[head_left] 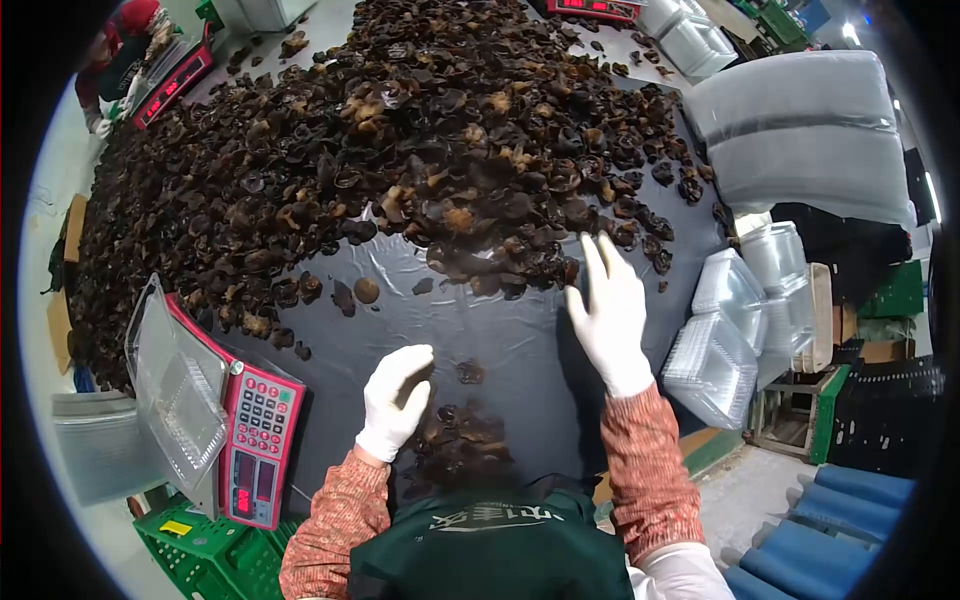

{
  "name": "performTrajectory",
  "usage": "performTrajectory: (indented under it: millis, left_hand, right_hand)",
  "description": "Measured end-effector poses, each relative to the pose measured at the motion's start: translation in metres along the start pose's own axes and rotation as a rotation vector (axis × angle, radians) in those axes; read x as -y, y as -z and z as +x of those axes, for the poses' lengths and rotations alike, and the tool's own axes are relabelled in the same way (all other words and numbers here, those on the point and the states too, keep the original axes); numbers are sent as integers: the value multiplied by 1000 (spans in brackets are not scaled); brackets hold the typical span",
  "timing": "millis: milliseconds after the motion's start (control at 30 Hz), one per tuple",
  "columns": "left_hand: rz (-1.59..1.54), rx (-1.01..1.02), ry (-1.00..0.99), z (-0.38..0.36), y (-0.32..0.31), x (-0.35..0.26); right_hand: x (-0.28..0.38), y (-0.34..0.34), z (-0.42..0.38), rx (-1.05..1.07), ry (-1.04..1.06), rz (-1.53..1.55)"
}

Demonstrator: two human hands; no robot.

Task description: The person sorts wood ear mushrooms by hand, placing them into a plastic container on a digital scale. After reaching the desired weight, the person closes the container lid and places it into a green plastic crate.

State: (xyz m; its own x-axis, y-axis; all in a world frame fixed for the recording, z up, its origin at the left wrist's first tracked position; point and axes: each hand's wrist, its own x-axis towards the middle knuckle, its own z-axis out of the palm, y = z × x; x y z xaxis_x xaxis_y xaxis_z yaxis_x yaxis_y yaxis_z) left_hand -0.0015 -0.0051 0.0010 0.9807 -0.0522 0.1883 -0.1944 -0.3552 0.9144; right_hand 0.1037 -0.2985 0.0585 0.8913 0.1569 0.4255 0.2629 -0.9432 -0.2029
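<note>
My right hand [612, 312], in a white glove, reaches to the near edge of a large heap of dark brown wood ear mushrooms [470, 160]. Its fingers are stretched out and the thumb stands apart, with nothing in the grasp. Closer to my body, my left hand [394, 402], gloved too, has its fingers slightly bent and the thumb spread away, holding nothing visible. A small, blurred cluster of wood ears [458, 445] is just right of it, in front of my apron. One single wood ear [470, 372] sits above that cluster on the dark sheet [400, 310].
At left a red scale [262, 440] carries a clear plastic tray [180, 385]. Stacked clear containers [712, 365] stand at right, below wrapped bundles [805, 135]. A green crate [200, 550] is at lower left. Another person [120, 60] is by a second scale [175, 85].
</note>
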Motion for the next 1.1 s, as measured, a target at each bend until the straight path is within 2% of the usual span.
performTrajectory:
  millis: [67, 100, 133, 233, 333, 433, 600, 667, 700, 867, 967, 1067, 1100]
  left_hand:
    - [26, 8, -7, 1, 0, 0]
    - [37, 7, -9, 0, 0, 0]
    - [46, 6, -14, 0, 0, 1]
    - [61, 28, -4, 1, -1, 3]
    - [48, 35, -9, 5, 3, -2]
    - [45, 31, -21, 4, 3, -1]
    - [42, 31, -39, 4, 2, 2]
    - [29, 43, 9, 1, 2, 1]
    - [29, 46, 13, 1, 2, 0]
    - [38, 44, 9, 0, 1, 2]
    - [50, 43, -2, 0, 1, 2]
    - [46, 43, -5, 2, 1, 0]
    - [49, 40, -8, 2, 1, -1]
  right_hand:
    - [4, -23, 24, 20, 108, -46]
    - [4, -41, 22, 86, 138, 55]
    - [8, -50, 21, 255, 144, 259]
    - [29, -40, -14, 218, 394, 171]
    - [17, -9, -45, 288, 308, 181]
    - [0, 15, -80, 271, 136, 202]
    - [-24, 19, -111, 41, -197, 225]
    - [-25, 20, -114, 18, -307, 272]
    - [-24, 22, -103, -24, -234, 247]
    - [-6, 14, -85, 13, -279, 356]
    - [18, 5, -57, -1, -289, 194]
    - [-2, -18, -59, -9, -217, 278]
    - [-4, -14, -58, -29, -352, 455]
